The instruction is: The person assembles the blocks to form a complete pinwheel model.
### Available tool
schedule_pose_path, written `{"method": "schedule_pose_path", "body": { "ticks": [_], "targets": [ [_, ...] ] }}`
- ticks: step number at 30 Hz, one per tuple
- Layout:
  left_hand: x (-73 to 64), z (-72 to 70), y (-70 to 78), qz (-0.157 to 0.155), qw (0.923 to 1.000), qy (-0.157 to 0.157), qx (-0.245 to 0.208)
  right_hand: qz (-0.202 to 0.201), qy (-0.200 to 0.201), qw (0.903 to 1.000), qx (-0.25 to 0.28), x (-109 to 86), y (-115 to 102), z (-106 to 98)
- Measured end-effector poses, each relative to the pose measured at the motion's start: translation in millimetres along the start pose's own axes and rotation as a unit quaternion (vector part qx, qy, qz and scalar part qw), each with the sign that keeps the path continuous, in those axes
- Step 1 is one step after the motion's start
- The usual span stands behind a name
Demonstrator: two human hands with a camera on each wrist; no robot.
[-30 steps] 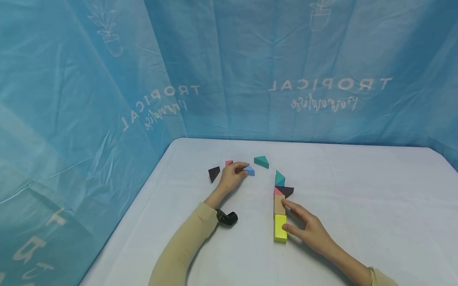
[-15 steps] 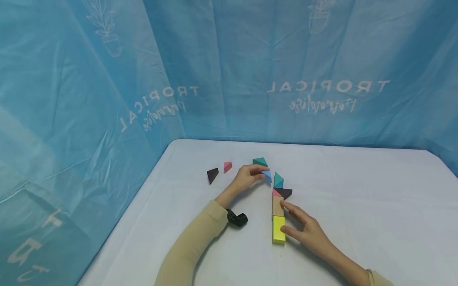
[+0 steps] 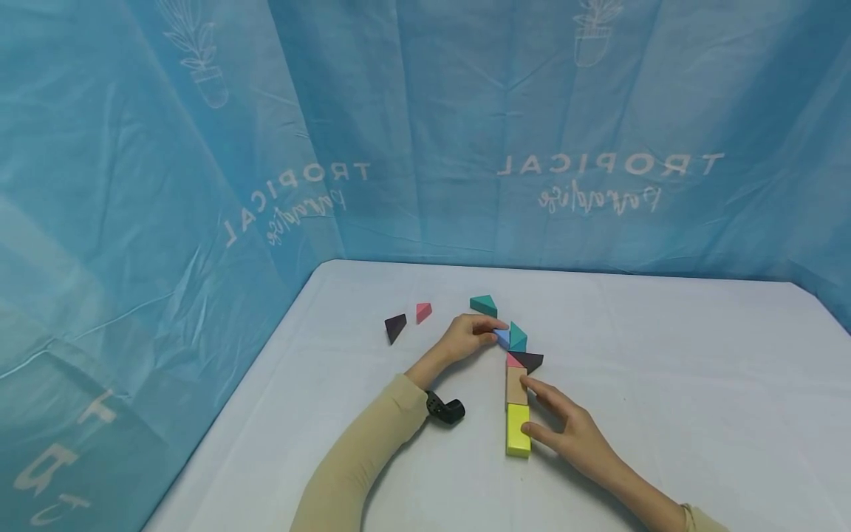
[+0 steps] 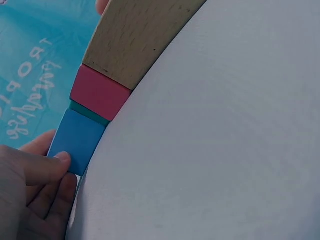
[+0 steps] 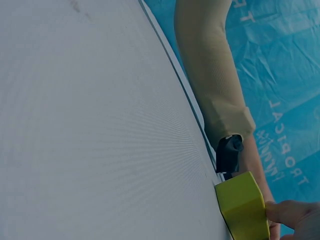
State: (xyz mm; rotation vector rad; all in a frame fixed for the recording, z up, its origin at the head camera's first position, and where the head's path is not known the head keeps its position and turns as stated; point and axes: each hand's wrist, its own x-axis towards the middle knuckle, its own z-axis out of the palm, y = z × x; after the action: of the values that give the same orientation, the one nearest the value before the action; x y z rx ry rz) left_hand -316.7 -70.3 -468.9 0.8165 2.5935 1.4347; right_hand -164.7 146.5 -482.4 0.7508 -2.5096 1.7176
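Observation:
In the head view my left hand (image 3: 465,338) pinches a blue triangular block (image 3: 502,338) against the left side of a teal triangular block (image 3: 518,338). The left wrist view shows the thumb on the face of this blue block (image 4: 77,140). Below the teal piece, a pink triangle (image 3: 513,361) and a dark triangle (image 3: 531,360) lie side by side. A plain wooden block (image 3: 516,386) and a yellow block (image 3: 518,431) continue the row toward me. My right hand (image 3: 575,432) touches their right sides, forefinger at the wooden one, thumb at the yellow one.
Loose on the white table (image 3: 665,384) lie a green triangular block (image 3: 483,304), a pink one (image 3: 423,312) and a dark one (image 3: 395,327). A black device (image 3: 445,409) sits on my left wrist. Blue printed curtains (image 3: 425,133) enclose the back and left.
My left hand has carried the blue block rightward from among the loose pieces to the teal block, uncovering the loose pink one. The right hand has stayed at the row.

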Motion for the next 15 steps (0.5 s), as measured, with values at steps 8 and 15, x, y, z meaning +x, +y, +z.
{"method": "schedule_pose_path", "body": {
  "ticks": [8,15],
  "targets": [
    [-1.8,1.5,1.9,0.011,0.9998,0.002,-0.018,-0.003,-0.001,1.0000,0.007,-0.6,1,0],
    [-8.2,-2.8,19.7,0.024,0.9989,-0.006,-0.039,-0.002,0.000,0.9999,0.012,-0.9,-11,-1]
  ]
}}
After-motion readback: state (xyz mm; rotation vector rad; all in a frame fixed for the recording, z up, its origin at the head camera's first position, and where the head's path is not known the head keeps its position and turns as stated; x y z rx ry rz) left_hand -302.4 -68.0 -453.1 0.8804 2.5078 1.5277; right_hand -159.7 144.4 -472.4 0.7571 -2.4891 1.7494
